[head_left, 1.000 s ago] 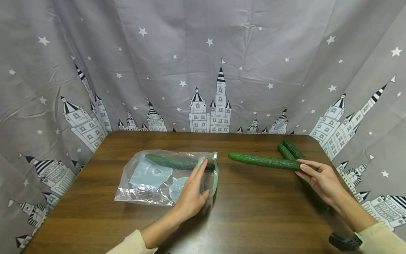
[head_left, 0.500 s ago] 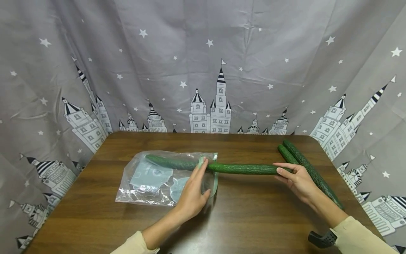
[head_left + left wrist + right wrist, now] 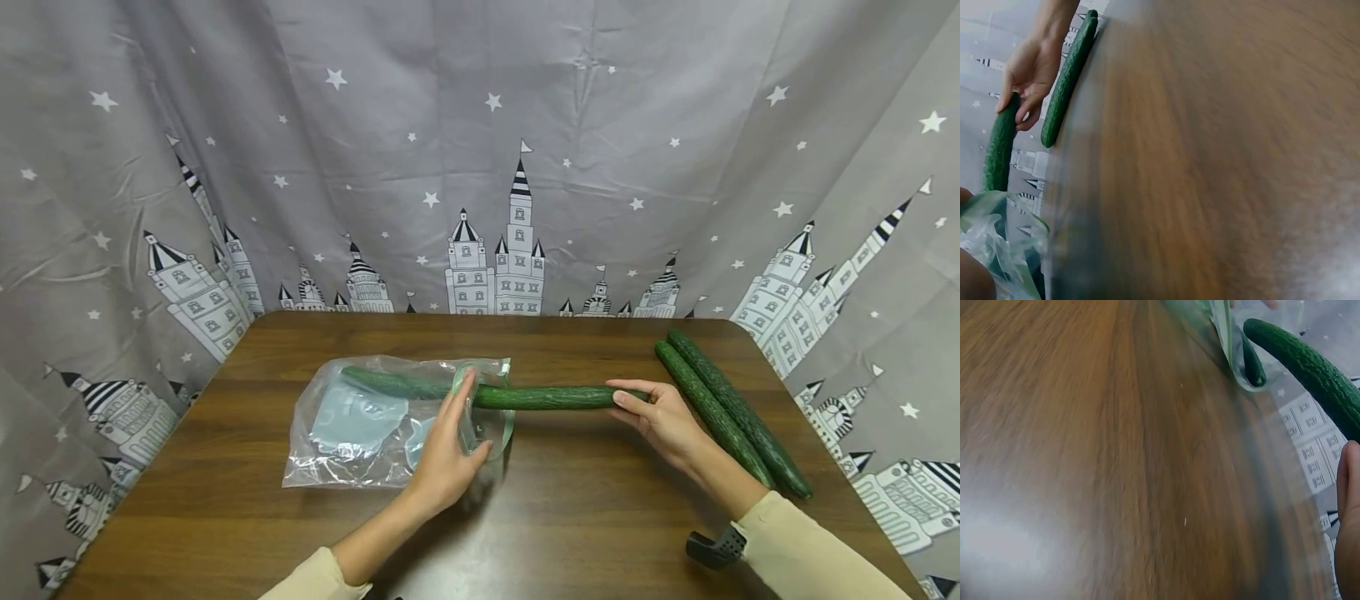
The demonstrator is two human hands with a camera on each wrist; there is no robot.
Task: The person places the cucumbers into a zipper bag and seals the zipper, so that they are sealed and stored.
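Note:
My right hand [image 3: 654,417] pinches the near end of a long green cucumber [image 3: 547,397], with thumb on one side and fingers on the other. The cucumber's far tip overlaps the mouth of a clear zip bag [image 3: 337,467] with a pale green rim. Inside the bag lies another cucumber [image 3: 390,383], behind pale blue printed patches. At the bag's mouth my left hand [image 3: 442,458] spreads the rim, fingers straight and thumb apart. In the right wrist view, the held cucumber [image 3: 1310,359] slants in front of the bag opening [image 3: 1230,350].
Two more cucumbers [image 3: 712,408] lie side by side at the right of the brown wooden table [image 3: 585,517]. A grey curtain [image 3: 615,150] with castles and stars hangs behind and around the table. A black device [image 3: 716,547] sits at the right sleeve.
My right hand has carried the cucumber left, away from the two on the right, up to the bag mouth. My left hand has shifted slightly left, and the bag's rim has widened.

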